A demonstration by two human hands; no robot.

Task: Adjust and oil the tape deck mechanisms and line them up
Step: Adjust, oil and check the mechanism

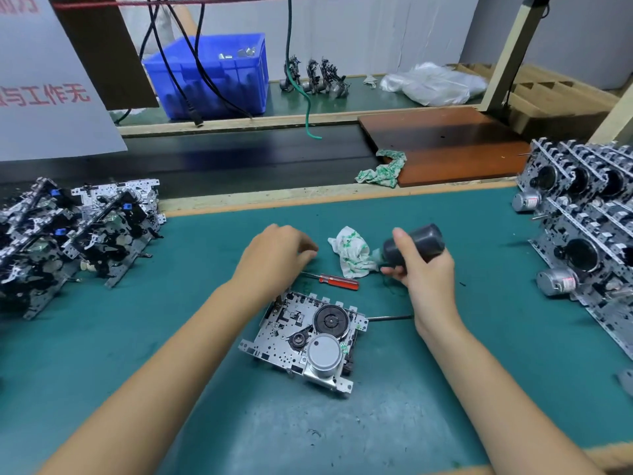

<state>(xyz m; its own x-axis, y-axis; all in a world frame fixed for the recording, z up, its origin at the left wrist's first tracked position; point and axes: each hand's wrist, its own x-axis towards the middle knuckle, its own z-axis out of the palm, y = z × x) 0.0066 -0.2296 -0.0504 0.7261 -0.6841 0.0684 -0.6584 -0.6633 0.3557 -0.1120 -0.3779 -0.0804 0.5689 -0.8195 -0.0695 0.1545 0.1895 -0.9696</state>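
Silver metal tape deck mechanism (303,341) flat on green mat (479,354), right hand (423,272) grasping dark cylindrical oil bottle (412,246), left hand (274,257) loosely curled, holding nothing, red-handled screwdriver (334,279) between them.

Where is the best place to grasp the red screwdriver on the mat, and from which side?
Probably the red handle of the red screwdriver, pinched from above across its width. It lies flat on the green mat, handle pointing right; its thin metal shaft runs under the left hand.

Green bench mat (445,389): one tape deck (305,341) centre, red screwdriver (337,280), rag (352,252), deck stacks left (78,231) and right (589,234).
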